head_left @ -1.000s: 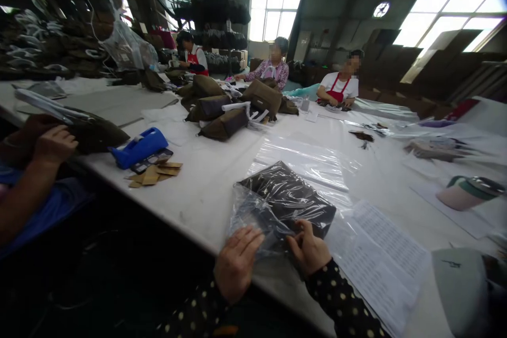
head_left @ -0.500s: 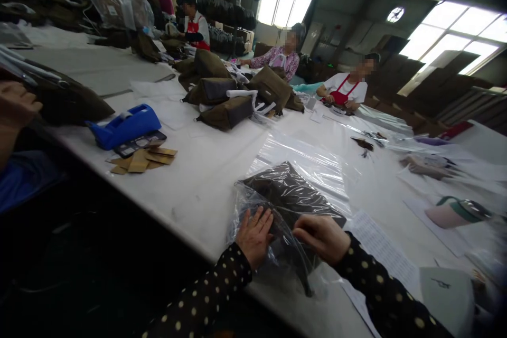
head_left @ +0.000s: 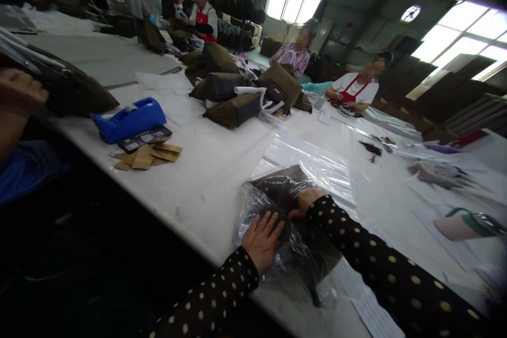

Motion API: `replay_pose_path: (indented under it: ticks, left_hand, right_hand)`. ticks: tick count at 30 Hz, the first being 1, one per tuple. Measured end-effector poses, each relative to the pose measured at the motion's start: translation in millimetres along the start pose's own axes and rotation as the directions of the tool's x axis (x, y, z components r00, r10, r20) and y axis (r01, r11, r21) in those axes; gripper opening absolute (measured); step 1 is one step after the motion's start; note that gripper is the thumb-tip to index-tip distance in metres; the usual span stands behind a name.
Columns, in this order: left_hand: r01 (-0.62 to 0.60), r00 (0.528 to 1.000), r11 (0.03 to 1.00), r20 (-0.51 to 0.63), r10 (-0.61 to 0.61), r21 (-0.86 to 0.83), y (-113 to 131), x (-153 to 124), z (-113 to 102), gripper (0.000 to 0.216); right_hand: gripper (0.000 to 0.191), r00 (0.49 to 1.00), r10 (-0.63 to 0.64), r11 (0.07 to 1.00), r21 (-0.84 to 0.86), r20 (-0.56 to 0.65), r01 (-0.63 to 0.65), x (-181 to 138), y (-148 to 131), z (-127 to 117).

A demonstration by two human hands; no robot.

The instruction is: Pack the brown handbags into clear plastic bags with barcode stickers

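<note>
A dark brown fabric bag (head_left: 279, 184) lies on the table in front of me, inside a clear plastic bag (head_left: 250, 211) that shines and wrinkles. My left hand (head_left: 262, 242) rests flat on the near left part of the plastic, fingers stretched out. At the far side of the brown bag is my right hand (head_left: 309, 202), its fingers curled down and closed on the plastic. Its fingertips are partly hidden. Clear plastic sheets (head_left: 332, 163) lie flat just beyond.
To the left, a blue tape dispenser (head_left: 130, 119) stands near brown paper pieces (head_left: 148, 157). Several brown bags (head_left: 237, 108) are piled farther back. A cup (head_left: 463, 225) and a printed sheet (head_left: 372, 311) are on the right. Another person's hand (head_left: 21, 92) is at far left; co-workers sit across.
My right hand has moved forward over the wrapped bag, from its near right part to its far side. My left hand stays flat on the plastic. The view has shifted slightly.
</note>
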State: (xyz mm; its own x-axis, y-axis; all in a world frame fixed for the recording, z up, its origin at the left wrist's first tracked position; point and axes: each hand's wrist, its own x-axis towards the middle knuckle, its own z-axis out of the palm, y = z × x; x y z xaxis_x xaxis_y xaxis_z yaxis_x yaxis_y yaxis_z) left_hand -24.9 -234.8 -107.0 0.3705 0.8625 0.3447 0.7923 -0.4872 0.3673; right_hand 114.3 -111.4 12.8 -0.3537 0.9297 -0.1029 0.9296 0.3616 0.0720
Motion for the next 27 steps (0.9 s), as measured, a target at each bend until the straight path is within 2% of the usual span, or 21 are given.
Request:
replay_pose_path:
  ticks: [3,5,7,8,9,10,11,12,13,14,15,16,17,18,19,21,23,24,25,26,27]
  left_hand:
    - [-0.016,1.000,1.000,-0.016,0.016,0.001,0.6,1.3,-5.1,0.045]
    - [-0.019,0.995,0.999,-0.094,0.016,-0.027,-1.4,-4.0,-15.7,0.044]
    - [0.036,0.969,0.991,-0.237,-0.066,-0.129,-8.0,-15.1,-30.6,0.040]
    - [0.107,0.936,0.968,-0.306,-0.175,-0.227,-13.0,-21.5,-38.7,0.039]
    - [0.208,0.879,0.908,-0.338,-0.336,-0.364,-18.7,-27.5,-46.5,0.037]
    - [0.324,0.789,0.783,-0.305,-0.533,-0.531,-24.4,-32.0,-53.7,0.036]
    - [0.424,0.668,0.578,-0.190,-0.720,-0.697,-29.4,-34.4,-60.3,0.034]
    - [0.481,0.529,0.308,-0.008,-0.848,-0.821,-33.3,-34.3,-66.3,0.033]
    - [0.490,0.403,0.021,0.205,-0.892,-0.872,-35.3,-31.4,-71.9,0.032]
    - [0.468,0.306,-0.238,0.408,-0.860,-0.851,-35.2,-26.2,-77.5,0.031]
    - [0.437,0.250,-0.443,0.579,-0.776,-0.783,-32.7,-19.1,-83.2,0.030]
    - [0.410,0.234,-0.590,0.706,-0.669,-0.695,-27.9,-10.8,-89.2,0.030]
    - [0.397,0.252,-0.686,0.791,-0.558,-0.610,-20.9,-2.2,-95.6,0.030]
    - [0.392,0.300,-0.744,0.839,-0.453,-0.541,-12.4,6.3,-102.3,0.030]
    - [0.393,0.369,-0.774,0.856,-0.361,-0.496,-3.0,14.2,-109.0,0.030]
    - [0.395,0.527,-0.772,0.811,-0.253,-0.498,15.3,27.5,-121.7,0.030]
    - [0.380,0.628,-0.722,0.735,-0.257,-0.578,28.7,37.2,-131.4,0.032]
    - [0.363,0.655,-0.688,0.697,-0.292,-0.628,32.9,40.6,-134.7,0.031]
    - [0.342,0.668,-0.651,0.662,-0.339,-0.678,35.4,42.6,-136.6,0.029]
    - [0.318,0.671,-0.615,0.630,-0.392,-0.721,36.3,43.1,-137.1,0.027]
    - [0.299,0.664,-0.583,0.603,-0.442,-0.756,35.7,42.0,-136.2,0.024]
  right_hand:
    - [0.044,0.987,0.151,0.974,-0.182,0.061,-0.138,-1.4,34.5,-30.4]
    - [0.038,0.977,0.212,0.943,-0.260,-0.011,-0.207,-17.8,54.1,-52.2]
    - [0.030,0.980,0.107,0.971,-0.193,-0.170,-0.140,-51.5,58.4,-64.4]
    - [0.026,0.967,0.007,0.991,-0.130,-0.255,-0.041,-73.8,52.5,-63.9]
    - [0.025,0.938,-0.123,0.992,-0.073,-0.323,0.105,-98.1,41.3,-57.9]
    - [0.020,0.896,-0.233,0.970,-0.032,-0.379,0.239,-122.7,25.8,-46.4]
    - [0.018,0.859,-0.342,0.932,-0.018,-0.381,0.363,-145.8,7.6,-30.2]
    - [0.021,0.816,-0.425,0.895,-0.046,-0.392,0.444,-166.0,-11.3,-10.3]
    - [0.028,0.763,-0.483,0.866,-0.104,-0.430,0.489,-181.8,-29.1,11.5]
    - [0.033,0.723,-0.497,0.857,-0.145,-0.480,0.494,-192.6,-44.1,33.2]
    - [0.036,0.719,-0.451,0.884,-0.155,-0.528,0.441,-198.1,-55.1,52.7]
    - [0.037,0.714,-0.398,0.911,-0.155,-0.576,0.382,-198.7,-61.4,68.3]
    - [0.037,0.711,-0.333,0.938,-0.138,-0.620,0.319,-195.0,-62.8,78.4]
    - [0.036,0.705,-0.280,0.955,-0.115,-0.652,0.273,-188.2,-59.5,82.4]
    - [0.034,0.695,-0.255,0.961,-0.093,-0.673,0.262,-179.4,-51.9,80.3]
    - [0.030,0.655,-0.264,0.938,-0.031,-0.708,0.344,-159.7,-27.1,59.7]
    - [0.021,0.608,-0.185,0.915,0.091,-0.772,0.393,-141.7,4.2,25.4]
    - [0.017,0.597,-0.044,0.921,0.199,-0.801,0.334,-134.8,20.2,6.3]
    - [0.018,0.578,0.149,0.909,0.342,-0.802,0.239,-130.0,35.6,-12.5]
    - [0.022,0.550,0.357,0.856,0.500,-0.755,0.131,-128.2,49.9,-29.9]
    - [0.027,0.518,0.540,0.759,0.649,-0.663,0.040,-130.2,62.9,-45.2]
